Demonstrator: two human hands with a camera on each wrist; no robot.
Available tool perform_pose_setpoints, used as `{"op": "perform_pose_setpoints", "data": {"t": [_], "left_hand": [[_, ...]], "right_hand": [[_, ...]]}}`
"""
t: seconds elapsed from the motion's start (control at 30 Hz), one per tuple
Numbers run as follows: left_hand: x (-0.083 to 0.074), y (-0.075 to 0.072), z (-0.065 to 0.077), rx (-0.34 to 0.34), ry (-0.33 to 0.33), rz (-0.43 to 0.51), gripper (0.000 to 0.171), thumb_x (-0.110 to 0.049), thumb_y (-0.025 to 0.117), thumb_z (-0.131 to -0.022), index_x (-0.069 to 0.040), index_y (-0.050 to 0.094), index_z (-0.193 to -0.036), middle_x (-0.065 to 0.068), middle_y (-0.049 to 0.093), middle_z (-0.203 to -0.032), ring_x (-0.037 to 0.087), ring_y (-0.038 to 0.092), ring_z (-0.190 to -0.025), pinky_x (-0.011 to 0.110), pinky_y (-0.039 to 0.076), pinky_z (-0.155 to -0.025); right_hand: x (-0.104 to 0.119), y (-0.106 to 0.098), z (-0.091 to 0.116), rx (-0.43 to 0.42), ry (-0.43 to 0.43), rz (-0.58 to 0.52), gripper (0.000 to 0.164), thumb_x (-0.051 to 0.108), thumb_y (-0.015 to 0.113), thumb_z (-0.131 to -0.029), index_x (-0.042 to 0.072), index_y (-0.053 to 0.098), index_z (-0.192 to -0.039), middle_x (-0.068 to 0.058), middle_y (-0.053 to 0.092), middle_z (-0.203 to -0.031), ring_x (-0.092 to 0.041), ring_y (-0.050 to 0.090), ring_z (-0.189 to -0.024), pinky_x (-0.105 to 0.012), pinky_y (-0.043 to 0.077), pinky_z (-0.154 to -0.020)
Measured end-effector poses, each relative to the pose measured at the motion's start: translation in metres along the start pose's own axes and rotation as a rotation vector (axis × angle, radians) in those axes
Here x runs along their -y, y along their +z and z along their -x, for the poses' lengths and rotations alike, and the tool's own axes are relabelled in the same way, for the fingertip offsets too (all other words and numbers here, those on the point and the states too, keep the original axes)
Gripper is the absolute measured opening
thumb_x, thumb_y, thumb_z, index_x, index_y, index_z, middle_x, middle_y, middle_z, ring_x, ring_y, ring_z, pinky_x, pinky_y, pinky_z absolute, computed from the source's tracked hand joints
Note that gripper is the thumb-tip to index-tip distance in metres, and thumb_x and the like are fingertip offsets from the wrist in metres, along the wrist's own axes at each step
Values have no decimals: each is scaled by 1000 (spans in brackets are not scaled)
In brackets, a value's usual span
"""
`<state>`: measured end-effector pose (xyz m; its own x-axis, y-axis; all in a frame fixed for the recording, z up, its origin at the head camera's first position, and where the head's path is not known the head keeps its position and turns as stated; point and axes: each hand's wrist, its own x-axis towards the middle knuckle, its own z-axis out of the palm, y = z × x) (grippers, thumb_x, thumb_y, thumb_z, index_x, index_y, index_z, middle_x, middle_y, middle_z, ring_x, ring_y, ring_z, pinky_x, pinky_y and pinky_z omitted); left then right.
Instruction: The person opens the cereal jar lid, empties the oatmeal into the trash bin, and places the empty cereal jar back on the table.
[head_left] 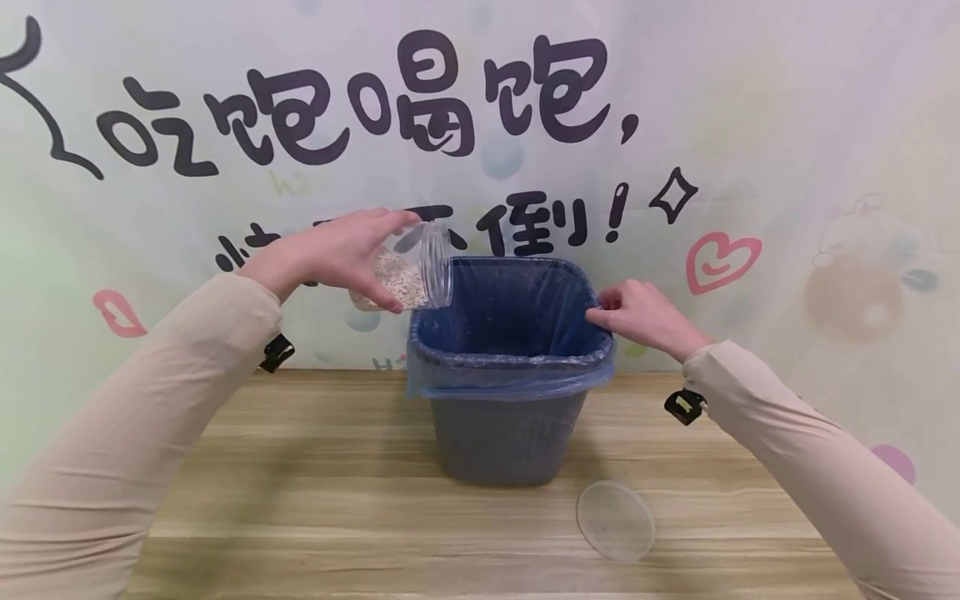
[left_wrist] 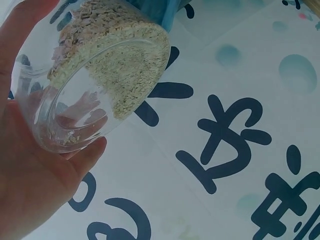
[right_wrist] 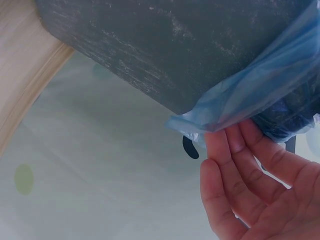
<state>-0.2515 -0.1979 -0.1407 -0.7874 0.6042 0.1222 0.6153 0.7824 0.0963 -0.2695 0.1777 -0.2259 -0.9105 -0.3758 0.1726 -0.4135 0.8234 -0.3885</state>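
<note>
My left hand (head_left: 341, 254) grips a clear plastic jar (head_left: 437, 267), fingers and thumb around its sides. The jar lies tipped nearly on its side, its open mouth over the left rim of a grey trash bin (head_left: 510, 437). Oat flakes (left_wrist: 125, 65) fill part of it, heaped along the lower side. A blue plastic bag (head_left: 517, 379) lines the bin and folds down over the rim. At the bin's right rim my right hand (head_left: 645, 317) holds the edge, thumb on top and fingers outside against the bag (right_wrist: 235, 105).
A round translucent lid (head_left: 617, 521) lies flat on the wooden table (head_left: 315, 500), in front of the bin and to its right. Close behind the bin stands a pale wall covering (head_left: 795, 125) with large dark lettering.
</note>
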Motion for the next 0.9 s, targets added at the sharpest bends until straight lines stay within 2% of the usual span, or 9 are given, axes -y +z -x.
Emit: {"op": "perform_pose_setpoints", "data": {"t": [0.1, 0.3, 0.6, 0.9], "left_hand": [[-2, -2, -2, 17, -4, -11, 102, -33, 87, -66, 1, 31, -145, 23, 41, -142, 39, 38, -128, 54, 32, -104], [-4, -3, -5, 37, -9, -27, 102, -32, 86, -67, 1, 30, -145, 23, 40, -142, 40, 37, -128, 53, 32, -105], [-7, -5, -6, 41, -3, -41, 100, -30, 87, -66, 0, 32, -144, 23, 47, -129, 40, 43, -120, 53, 37, -99], [-9, -7, -9, 50, 13, -66, 101, -30, 87, -65, 2, 32, -144, 25, 48, -129, 41, 44, -119, 52, 37, -100]], "right_hand": [[0, 0, 0, 2, 2, -1, 28, 25, 57, -88, 8, 56, -66, -1, 48, -59, -18, 45, -56, -31, 34, -53], [0, 1, -1, -16, -4, 10, 32, 24, 57, -86, 12, 44, -60, 2, 40, -56, -15, 40, -52, -30, 30, -51], [0, 1, 0, -22, -9, 13, 32, 25, 58, -86, 13, 44, -60, 3, 39, -55, -15, 39, -51, -30, 30, -51], [1, 1, 1, -18, -5, 11, 32, 25, 57, -87, 12, 45, -60, 2, 40, -55, -16, 40, -52, -30, 30, -51]]}}
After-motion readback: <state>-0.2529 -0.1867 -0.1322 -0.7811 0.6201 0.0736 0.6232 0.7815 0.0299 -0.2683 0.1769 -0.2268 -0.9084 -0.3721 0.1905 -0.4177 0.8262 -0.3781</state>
